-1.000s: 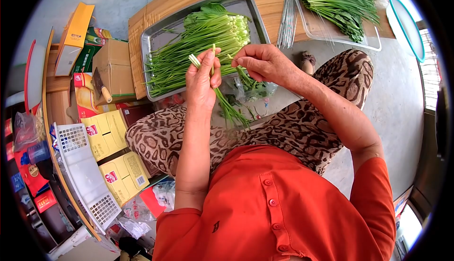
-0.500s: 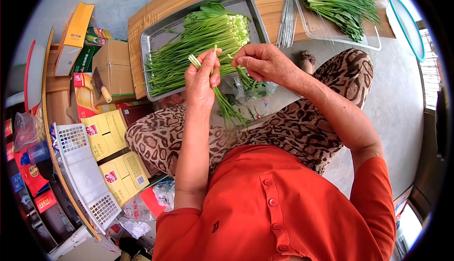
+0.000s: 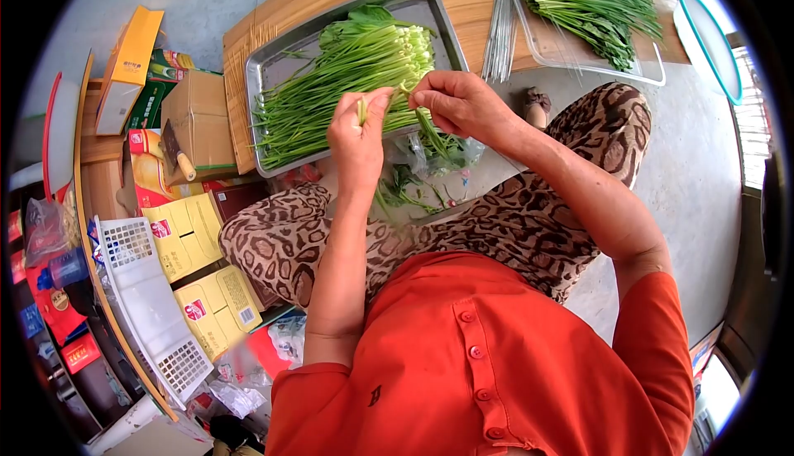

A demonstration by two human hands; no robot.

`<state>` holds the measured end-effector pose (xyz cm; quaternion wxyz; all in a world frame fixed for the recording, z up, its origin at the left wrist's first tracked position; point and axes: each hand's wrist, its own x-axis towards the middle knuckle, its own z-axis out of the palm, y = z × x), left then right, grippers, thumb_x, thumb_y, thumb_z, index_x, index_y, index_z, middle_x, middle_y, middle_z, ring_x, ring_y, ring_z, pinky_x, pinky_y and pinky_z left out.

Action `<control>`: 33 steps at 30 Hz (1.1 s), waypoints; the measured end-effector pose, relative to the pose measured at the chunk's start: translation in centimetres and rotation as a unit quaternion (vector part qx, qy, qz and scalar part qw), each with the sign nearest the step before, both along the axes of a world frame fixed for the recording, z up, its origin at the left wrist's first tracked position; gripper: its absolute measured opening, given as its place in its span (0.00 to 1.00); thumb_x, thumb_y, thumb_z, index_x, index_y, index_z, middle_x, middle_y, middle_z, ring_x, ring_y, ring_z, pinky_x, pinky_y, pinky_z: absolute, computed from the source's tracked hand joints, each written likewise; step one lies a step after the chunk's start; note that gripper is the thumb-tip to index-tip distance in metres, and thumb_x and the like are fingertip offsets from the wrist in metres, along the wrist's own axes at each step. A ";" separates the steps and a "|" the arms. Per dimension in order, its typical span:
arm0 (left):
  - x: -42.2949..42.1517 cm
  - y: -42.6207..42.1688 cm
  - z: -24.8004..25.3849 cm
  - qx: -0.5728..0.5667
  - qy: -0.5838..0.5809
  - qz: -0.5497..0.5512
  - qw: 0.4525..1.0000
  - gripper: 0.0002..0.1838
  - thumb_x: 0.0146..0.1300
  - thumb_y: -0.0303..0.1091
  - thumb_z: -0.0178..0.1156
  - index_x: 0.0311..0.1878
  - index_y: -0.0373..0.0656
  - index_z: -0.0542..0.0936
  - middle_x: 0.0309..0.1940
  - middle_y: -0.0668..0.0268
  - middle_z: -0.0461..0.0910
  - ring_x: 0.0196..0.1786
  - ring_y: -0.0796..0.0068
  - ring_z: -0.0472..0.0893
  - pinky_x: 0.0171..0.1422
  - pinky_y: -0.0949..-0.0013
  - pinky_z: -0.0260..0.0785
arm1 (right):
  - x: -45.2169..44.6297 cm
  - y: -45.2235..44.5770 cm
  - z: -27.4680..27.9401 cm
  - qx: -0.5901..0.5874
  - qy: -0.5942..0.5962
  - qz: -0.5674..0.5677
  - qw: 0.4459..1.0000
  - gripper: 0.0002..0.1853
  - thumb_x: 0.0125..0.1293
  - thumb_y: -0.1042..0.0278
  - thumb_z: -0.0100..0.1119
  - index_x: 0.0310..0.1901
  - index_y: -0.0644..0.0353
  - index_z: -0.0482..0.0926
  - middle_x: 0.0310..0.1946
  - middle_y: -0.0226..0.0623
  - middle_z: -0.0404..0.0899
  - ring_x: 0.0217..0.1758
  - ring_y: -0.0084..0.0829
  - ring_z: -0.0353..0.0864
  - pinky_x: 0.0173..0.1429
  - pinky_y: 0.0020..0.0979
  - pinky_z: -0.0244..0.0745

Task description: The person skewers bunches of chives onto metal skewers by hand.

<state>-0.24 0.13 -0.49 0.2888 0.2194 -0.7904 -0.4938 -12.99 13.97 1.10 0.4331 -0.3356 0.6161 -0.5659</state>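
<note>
My left hand (image 3: pixel 357 138) is closed round a few thin green vegetable stalks (image 3: pixel 361 111), whose pale ends poke out between the fingers. Just to its right, my right hand (image 3: pixel 463 109) pinches a thin stalk (image 3: pixel 404 89) that runs between the fingertips of both hands. Exactly where that stalk ends is hidden by the fingers. Beyond the hands, a metal tray (image 3: pixel 258 84) holds a thick layer of long green stalks (image 3: pixel 331 84), pale ends to the right. Below the fingers lie leafy scraps (image 3: pixel 405 187) and a clear plastic bag (image 3: pixel 467 157) with greens.
The wooden table (image 3: pixel 248 34) carries a bundle of thin metal skewers (image 3: pixel 499 47) and a clear plastic container (image 3: pixel 649 74) of long greens. At left are a cardboard box (image 3: pixel 198 113), a knife (image 3: pixel 178 152) with a wooden handle, yellow cartons (image 3: pixel 219 307) and a white basket (image 3: pixel 153 307).
My left hand has turned, and the stalks that hung below it no longer show there. My right hand has moved slightly left, bringing the fingertips of both hands closer together.
</note>
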 end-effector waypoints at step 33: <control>0.8 0.5 0.9 0.403 0.048 -0.072 0.911 0.08 0.65 0.32 0.59 0.43 0.38 0.78 0.28 0.71 0.76 0.21 0.88 0.66 0.24 0.81 0.54 | -0.1 0.4 1.1 -0.031 -0.056 -0.010 0.998 0.12 0.73 0.61 0.48 0.40 0.60 0.77 0.15 0.19 0.64 0.16 0.12 0.57 0.20 0.18 0.51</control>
